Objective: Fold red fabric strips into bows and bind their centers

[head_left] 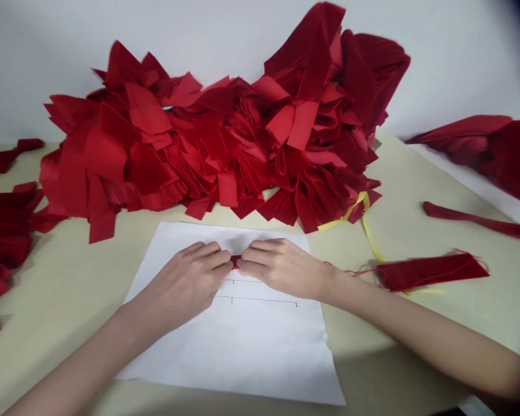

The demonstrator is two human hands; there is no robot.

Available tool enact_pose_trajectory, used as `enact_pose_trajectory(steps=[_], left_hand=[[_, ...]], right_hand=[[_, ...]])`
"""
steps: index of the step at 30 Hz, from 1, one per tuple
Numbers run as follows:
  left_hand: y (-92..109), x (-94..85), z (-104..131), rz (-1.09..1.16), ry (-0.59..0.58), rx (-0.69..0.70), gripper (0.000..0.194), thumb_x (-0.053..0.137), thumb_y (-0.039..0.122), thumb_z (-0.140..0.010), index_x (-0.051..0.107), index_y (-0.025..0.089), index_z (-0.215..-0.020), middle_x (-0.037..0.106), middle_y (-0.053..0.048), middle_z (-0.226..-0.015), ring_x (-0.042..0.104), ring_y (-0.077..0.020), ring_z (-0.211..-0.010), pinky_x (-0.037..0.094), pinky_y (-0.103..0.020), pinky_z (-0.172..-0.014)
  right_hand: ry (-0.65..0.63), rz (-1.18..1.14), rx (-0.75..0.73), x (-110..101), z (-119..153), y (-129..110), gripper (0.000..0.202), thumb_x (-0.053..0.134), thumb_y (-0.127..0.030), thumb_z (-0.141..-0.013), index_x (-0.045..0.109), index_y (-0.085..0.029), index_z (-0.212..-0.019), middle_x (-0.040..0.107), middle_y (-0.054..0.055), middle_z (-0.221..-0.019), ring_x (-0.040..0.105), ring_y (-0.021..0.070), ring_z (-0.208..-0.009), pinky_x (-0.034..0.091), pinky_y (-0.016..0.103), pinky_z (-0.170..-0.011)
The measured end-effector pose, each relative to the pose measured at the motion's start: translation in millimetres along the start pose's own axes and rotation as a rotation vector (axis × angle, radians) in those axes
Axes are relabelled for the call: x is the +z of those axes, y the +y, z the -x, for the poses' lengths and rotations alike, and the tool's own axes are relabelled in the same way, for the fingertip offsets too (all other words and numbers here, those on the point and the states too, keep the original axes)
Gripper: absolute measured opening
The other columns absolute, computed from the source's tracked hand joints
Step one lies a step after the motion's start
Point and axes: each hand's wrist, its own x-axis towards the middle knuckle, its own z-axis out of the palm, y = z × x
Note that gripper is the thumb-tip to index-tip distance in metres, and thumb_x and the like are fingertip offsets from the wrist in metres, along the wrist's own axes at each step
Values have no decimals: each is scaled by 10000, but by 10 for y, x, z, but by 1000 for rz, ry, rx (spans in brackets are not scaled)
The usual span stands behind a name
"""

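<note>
My left hand (197,271) and my right hand (277,266) meet over a white sheet of paper (225,352), fingers closed. Between their fingertips shows a small piece of red fabric (235,262), pinched from both sides; most of it is hidden by the fingers. Just below the hands, thin black ruled lines with short cross marks run across the paper. Beside my right forearm lies a flat red fabric strip (433,273) with loose red threads, and a yellow ribbon (372,237) trails near it.
A big heap of red fabric strips (216,144) stands against the wall behind the paper. More red fabric (6,231) lies at the left edge. At the right are a twisted red strip (476,221) and a red bundle (494,147) on white paper.
</note>
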Motion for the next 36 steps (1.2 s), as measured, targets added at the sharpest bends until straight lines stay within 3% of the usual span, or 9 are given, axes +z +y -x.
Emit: enact_pose_trajectory(steps=[4,9,17,23,26,31,36], left_hand=[[-3,1,-35,39,16,-39,249,429,131,-896,626,150,-744,601,-29,-730,528,-187,-724,431,-360,-674],[-41,30,-73,171,15,-104,269,430,159,-913,638,150,-742,612,-23,-733,539,-176,-735,445,-365,-731],[-125,48,-68,318,-60,-182,242,410,173,-920,633,173,-827,638,-42,-883,569,-187,-869,465,-363,-816],[-127,86,-102,276,-23,-187,217,429,149,-882,618,167,-776,632,-44,-800,573,-192,-814,465,-366,-783],[-139,8,-124,347,-25,-236,204,446,151,-858,624,179,-763,634,-30,-781,569,-177,-760,457,-328,-719],[-198,-286,-114,686,-203,-403,208,471,237,-836,666,215,-768,614,30,-680,508,-98,-524,374,-215,-475],[-246,-312,-93,880,-321,-445,199,499,269,-801,692,218,-792,625,21,-686,537,-117,-604,381,-200,-497]], right_hand=[[39,56,-17,26,-53,-25,207,455,-110,-883,565,-145,-711,559,12,-717,465,138,-646,301,295,-552],[60,92,5,107,-84,-32,204,418,-90,-877,570,-125,-745,572,35,-719,484,151,-665,318,301,-587],[-134,-372,233,-25,-223,158,141,506,-150,-817,633,-166,-758,615,-10,-741,525,110,-688,328,260,-598],[-174,-431,248,-149,-215,171,168,511,-243,-872,662,-186,-825,636,3,-807,558,129,-772,320,268,-604],[-179,-490,284,-181,-210,190,153,524,-220,-856,672,-182,-838,639,8,-800,554,128,-760,343,263,-626],[-254,-980,306,-253,-270,326,137,551,-192,-819,673,-152,-865,626,-24,-709,520,60,-611,382,193,-582],[-352,-1258,346,-201,-304,371,151,598,-210,-777,683,-125,-868,631,-23,-678,537,56,-600,411,177,-578]])
